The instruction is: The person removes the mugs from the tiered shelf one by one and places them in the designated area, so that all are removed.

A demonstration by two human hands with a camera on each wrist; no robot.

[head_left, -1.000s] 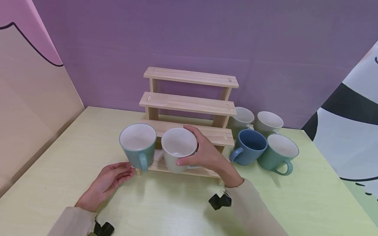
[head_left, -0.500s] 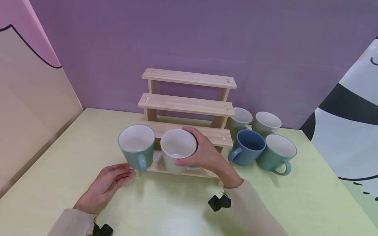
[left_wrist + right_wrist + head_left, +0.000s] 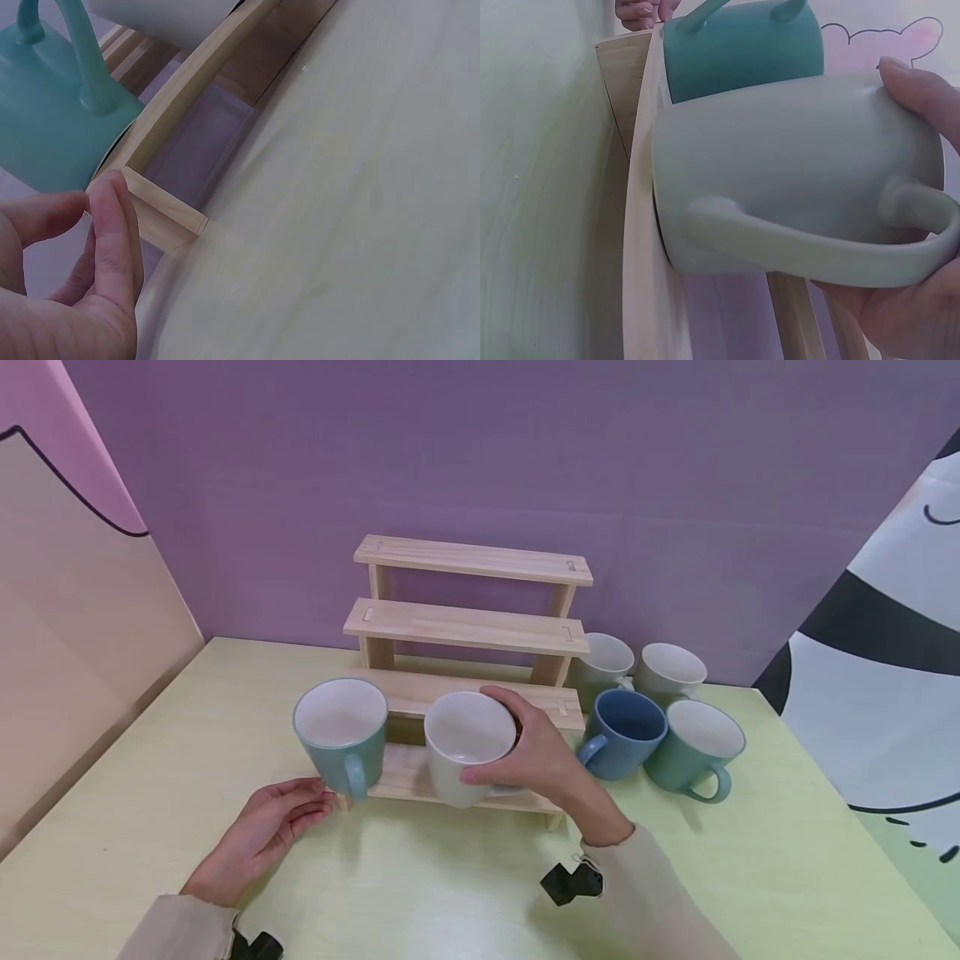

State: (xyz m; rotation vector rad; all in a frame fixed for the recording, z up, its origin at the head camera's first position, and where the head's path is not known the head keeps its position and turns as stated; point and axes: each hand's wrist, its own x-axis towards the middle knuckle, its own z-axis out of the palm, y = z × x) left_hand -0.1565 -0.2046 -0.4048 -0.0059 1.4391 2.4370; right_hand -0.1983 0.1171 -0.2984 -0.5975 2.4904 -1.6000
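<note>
A white mug [image 3: 457, 777] stands upright on the bottom step of the wooden display rack [image 3: 465, 625], its handle pointing right. Around its right side my right hand [image 3: 536, 752] grips it, thumb in front and fingers behind. A teal mug [image 3: 341, 760] with a white inside sits at the step's left end, apart from the white mug, its handle toward me. My left hand [image 3: 270, 827] pinches the left end of the bottom step, just below the teal mug, with thumb and fingertips [image 3: 109, 196]. In the right wrist view the white mug's base rests against the step.
Right of the rack, on the pale table [image 3: 450, 885], stand a blue mug [image 3: 618, 752], a green mug [image 3: 678, 764] and two whitish mugs, one whitish mug [image 3: 671, 672] at the back. A purple backdrop [image 3: 465, 452] rises behind the rack.
My right hand has slid the white mug to the right along the bottom step, widening the gap to the teal mug. The left hand stays at the step's end.
</note>
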